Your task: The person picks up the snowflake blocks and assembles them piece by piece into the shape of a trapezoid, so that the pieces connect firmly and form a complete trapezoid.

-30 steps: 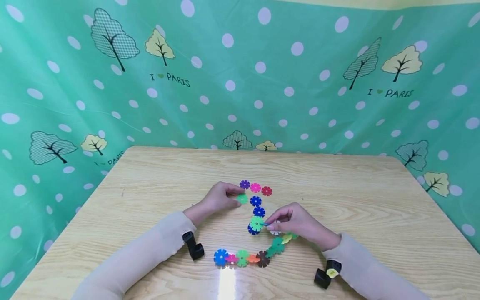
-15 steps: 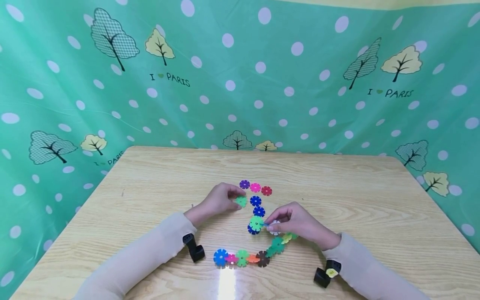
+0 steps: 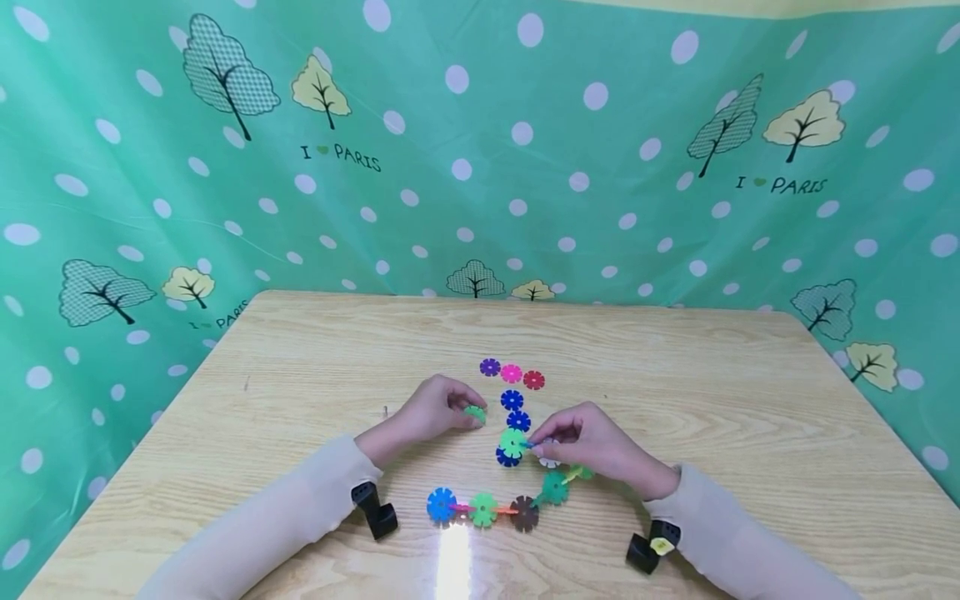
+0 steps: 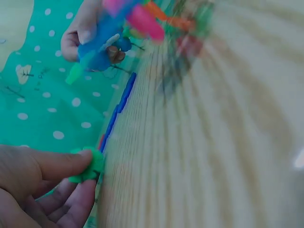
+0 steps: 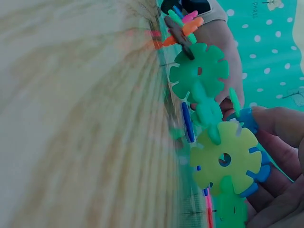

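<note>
My left hand (image 3: pixel 438 410) pinches a green notched plastic disc (image 3: pixel 474 412) between thumb and fingers, just left of the loose blue discs. The thumb lies across its face in the left wrist view. With thumb and fingertips, my right hand (image 3: pixel 596 443) grips a blue notched disc (image 5: pixel 259 176) at one end of a curved chain of interlocked discs. A light green disc (image 3: pixel 513 442) is slotted into that blue one and points toward the left hand. Other links include a yellow disc (image 5: pixel 228 154), a dark green disc (image 3: pixel 555 487) and a brown disc (image 3: pixel 524 513).
The chain's other end is a blue disc (image 3: pixel 442 505) near the front of the wooden table (image 3: pixel 337 333). Loose discs lie farther back: purple (image 3: pixel 490 367), pink (image 3: pixel 512 373), red (image 3: pixel 533 379) and several blue. A patterned green cloth (image 3: pixel 420 167) hangs behind.
My left hand has drawn back toward the lower left with its green disc, which now appears tilted. The near stretch of chain has turned, its pink and orange discs now edge-on. The right hand barely moves.
</note>
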Demonstrator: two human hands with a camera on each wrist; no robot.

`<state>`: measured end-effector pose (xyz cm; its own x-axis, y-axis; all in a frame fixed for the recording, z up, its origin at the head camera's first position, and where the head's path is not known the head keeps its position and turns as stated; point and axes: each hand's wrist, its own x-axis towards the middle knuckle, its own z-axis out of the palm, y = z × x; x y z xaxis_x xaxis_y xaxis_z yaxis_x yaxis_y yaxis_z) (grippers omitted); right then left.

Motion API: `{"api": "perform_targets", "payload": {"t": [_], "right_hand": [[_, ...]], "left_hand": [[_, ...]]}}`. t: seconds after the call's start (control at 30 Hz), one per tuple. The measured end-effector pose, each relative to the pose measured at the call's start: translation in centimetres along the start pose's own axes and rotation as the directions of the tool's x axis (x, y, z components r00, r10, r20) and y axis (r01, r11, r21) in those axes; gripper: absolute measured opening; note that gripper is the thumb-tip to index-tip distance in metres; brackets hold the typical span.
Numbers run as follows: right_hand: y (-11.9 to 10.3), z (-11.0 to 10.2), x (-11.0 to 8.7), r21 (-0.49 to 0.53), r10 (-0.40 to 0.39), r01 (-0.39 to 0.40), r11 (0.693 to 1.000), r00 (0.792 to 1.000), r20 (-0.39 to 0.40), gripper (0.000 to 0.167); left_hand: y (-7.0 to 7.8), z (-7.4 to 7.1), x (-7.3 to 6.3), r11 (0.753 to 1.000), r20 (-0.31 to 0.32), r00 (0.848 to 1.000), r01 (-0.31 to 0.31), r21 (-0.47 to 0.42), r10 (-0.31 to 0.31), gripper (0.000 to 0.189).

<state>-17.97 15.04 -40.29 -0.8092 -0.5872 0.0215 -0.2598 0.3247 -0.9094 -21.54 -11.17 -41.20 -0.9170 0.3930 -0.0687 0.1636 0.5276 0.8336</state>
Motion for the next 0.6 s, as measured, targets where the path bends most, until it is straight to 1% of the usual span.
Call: {"api": "perform_targets", "payload": {"t": [0.1,0.23,0.4,0.6], "right_hand": [[-0.1,0.1,0.0,-0.02,0.003,-0.003,1.0,1.0,-0.006,0.013],[-0.2,0.2,-0.1,-0.046,0.009,-0.01,0.999,1.0,-0.017,0.012],[-0.3,0.2,-0.1,-0.065,0.001,-0.003,0.998,1.0,-0.028,0.012],[-0.4,0.1,-0.2,-0.075,-0.014,0.011,0.997,0.999,-0.036,0.012]], "left_hand": [[0.3,0.1,-0.6,0.997,0.005,1.0,0.008,-0.08,-0.008,0.018],[0.9,0.3,-1.5,0.989,0.011,1.0,-0.012,-0.15,0.014,0.014],[1.5,0.7,-2.5,0.982,0.019,0.999,-0.039,-0.184,0.044,0.012],[1.9,1.0,-3.2,0.977,-0.01,0.997,-0.082,-0.199,0.082,0.011]]}}
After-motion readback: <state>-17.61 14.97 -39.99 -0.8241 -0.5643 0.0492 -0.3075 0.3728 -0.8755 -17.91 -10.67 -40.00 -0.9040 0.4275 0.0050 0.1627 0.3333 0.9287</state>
